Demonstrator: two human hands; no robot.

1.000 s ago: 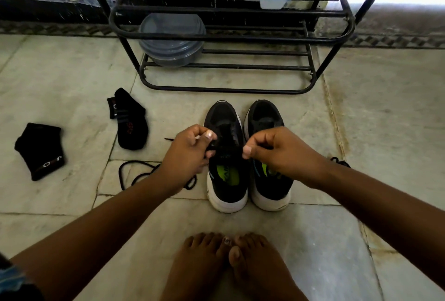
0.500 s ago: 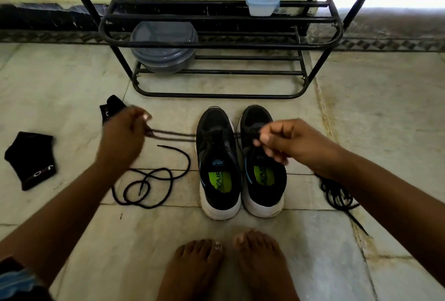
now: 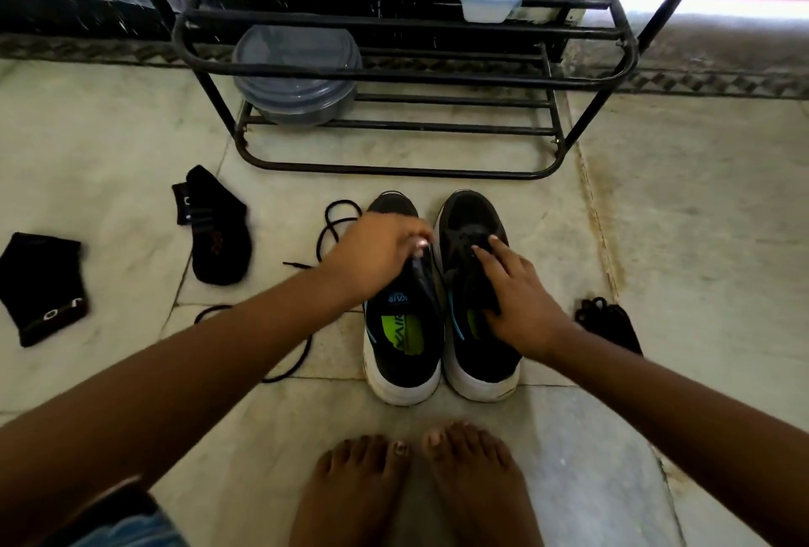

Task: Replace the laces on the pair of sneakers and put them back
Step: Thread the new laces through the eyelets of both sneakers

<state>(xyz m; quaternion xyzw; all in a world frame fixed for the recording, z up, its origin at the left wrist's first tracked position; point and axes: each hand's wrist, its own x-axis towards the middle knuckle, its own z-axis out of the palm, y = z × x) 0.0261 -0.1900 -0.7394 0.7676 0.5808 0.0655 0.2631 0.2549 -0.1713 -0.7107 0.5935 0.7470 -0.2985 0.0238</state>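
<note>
— Sneakers (image 3: 437,319)?
— Side by side on the floor before the rack (image 3: 394,78). My left hand (image 3: 376,255) pinches one tongue; my right hand (image 3: 521,297) rests flat, holding nothing.
— Lace (image 3: 332,222)?
— Limp, light; I'd take its stiff tip.

Both hands (image 3: 376,253) on black sneakers (image 3: 405,327)

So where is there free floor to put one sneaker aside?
Bare floor lies right of the right sneaker, beyond the bundled lace, and between the shoe rack and the sneaker toes. The left side is crowded: loose lace and two socks.
</note>
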